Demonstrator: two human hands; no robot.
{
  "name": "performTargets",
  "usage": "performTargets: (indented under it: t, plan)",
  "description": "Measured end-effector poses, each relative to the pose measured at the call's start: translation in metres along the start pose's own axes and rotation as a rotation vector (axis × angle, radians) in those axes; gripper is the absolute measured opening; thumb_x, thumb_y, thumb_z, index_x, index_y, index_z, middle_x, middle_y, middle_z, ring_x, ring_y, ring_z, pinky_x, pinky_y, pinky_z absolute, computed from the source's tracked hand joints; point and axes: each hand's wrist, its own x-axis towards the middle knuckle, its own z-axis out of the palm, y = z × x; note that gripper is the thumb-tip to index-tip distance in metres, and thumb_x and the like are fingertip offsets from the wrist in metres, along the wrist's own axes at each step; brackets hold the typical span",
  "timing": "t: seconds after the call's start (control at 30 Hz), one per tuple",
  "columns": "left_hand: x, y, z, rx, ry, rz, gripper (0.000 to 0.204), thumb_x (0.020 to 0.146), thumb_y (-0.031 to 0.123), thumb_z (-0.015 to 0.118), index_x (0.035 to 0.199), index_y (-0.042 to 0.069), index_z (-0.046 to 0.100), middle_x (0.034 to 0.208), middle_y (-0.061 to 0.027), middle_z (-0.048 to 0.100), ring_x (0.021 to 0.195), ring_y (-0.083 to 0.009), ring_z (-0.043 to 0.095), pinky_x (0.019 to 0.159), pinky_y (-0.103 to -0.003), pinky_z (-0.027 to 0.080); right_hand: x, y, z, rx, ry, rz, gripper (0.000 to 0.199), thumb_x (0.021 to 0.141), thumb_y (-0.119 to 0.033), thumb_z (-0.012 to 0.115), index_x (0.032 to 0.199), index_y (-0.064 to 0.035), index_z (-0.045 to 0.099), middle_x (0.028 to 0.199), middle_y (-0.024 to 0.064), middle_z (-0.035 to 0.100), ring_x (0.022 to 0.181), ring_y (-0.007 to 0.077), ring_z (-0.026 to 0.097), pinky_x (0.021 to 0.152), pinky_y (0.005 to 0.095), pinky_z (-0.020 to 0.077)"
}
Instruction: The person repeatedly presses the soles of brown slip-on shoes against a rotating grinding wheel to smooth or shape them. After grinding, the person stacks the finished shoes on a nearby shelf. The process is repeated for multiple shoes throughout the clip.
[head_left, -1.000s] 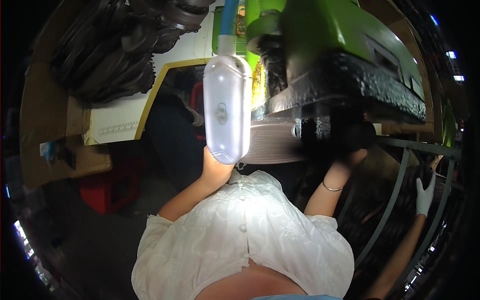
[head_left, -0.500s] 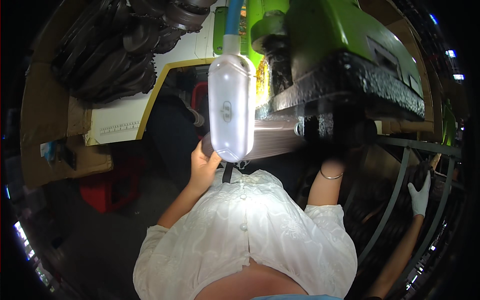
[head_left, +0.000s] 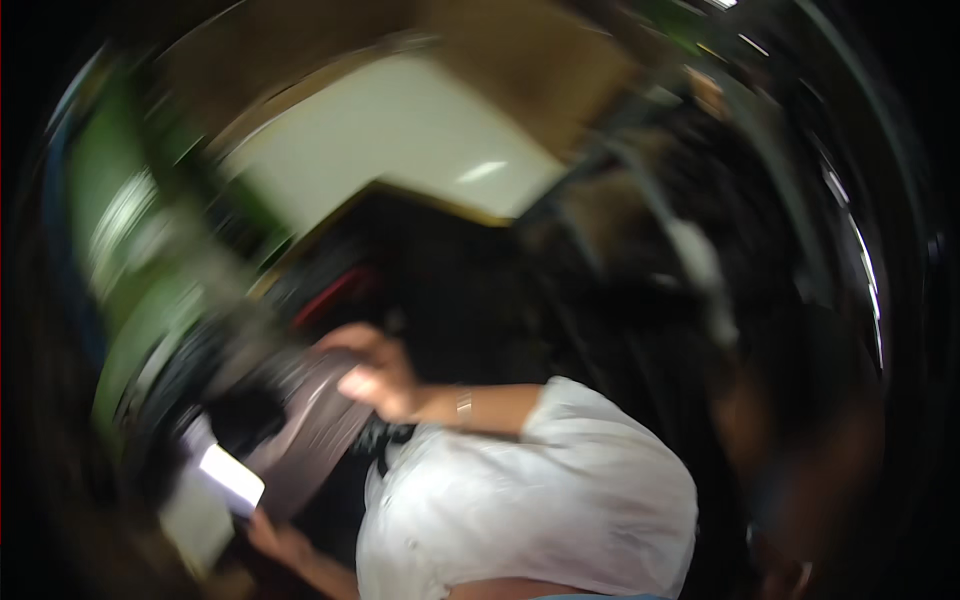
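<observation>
Fingers of my right hand (head_left: pixel 375 378) curl over the top of a grey-brown roll (head_left: pixel 315 432) at lower left; my left hand (head_left: pixel 275 535) sits beneath it beside a white lamp (head_left: pixel 225 478), grip unclear through blur. Green machine (head_left: pixel 110 250) beyond.

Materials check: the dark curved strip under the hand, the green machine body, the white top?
All blurred by motion, so tentative. Dark curved strip: brownish-grey, dull sheen, bends in a smooth arc, so rubber or flexible sheet seems likely. Green machine body: glossy green with bright highlights, looks like painted metal. White top: matte, soft folds, woven fabric. The right hand rests on the strip; the left hand is near its lower end.
</observation>
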Motion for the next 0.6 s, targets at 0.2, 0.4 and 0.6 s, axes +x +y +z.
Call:
performTargets:
  t: [0.2,0.4,0.6]
  plan:
    - [0.093,-0.048,-0.063,0.196,0.066,0.132,0.042,0.079,0.024,0.059,0.106,-0.008,0.052,0.107,-0.0169,0.055,0.096,-0.0243,0.053,0.083,-0.036,0.043,0.030,0.016,0.018,0.132,-0.074,-0.072,0.048,0.075,-0.026,0.058,0.114,0.0008,0.047,0.111,0.0131,0.051,0.106,0.0231,0.050,0.091,0.0345,0.0382]
    - [0.012,-0.032,-0.030,0.228,-0.104,-0.273,0.045,0.076,0.024,0.057,0.114,0.001,0.050,0.111,-0.0137,0.054,0.097,-0.0252,0.054,0.077,-0.039,0.045,-0.025,0.004,0.016,0.064,-0.076,-0.159,0.060,0.069,-0.029,0.064,0.116,0.0027,0.044,0.110,0.0152,0.052,0.103,0.0255,0.051,0.089,0.0343,0.0399]
    - [0.026,-0.049,0.049,0.661,-0.550,-0.271,0.031,0.070,0.004,0.058,0.098,-0.009,0.058,0.094,-0.0153,0.063,0.083,-0.0194,0.059,0.071,-0.031,0.047,0.018,-0.007,0.019,-0.072,-0.183,0.063,0.090,0.059,-0.029,0.078,0.128,0.0035,0.030,0.110,0.0153,0.052,0.100,0.0243,0.054,0.088,0.0342,0.0428]
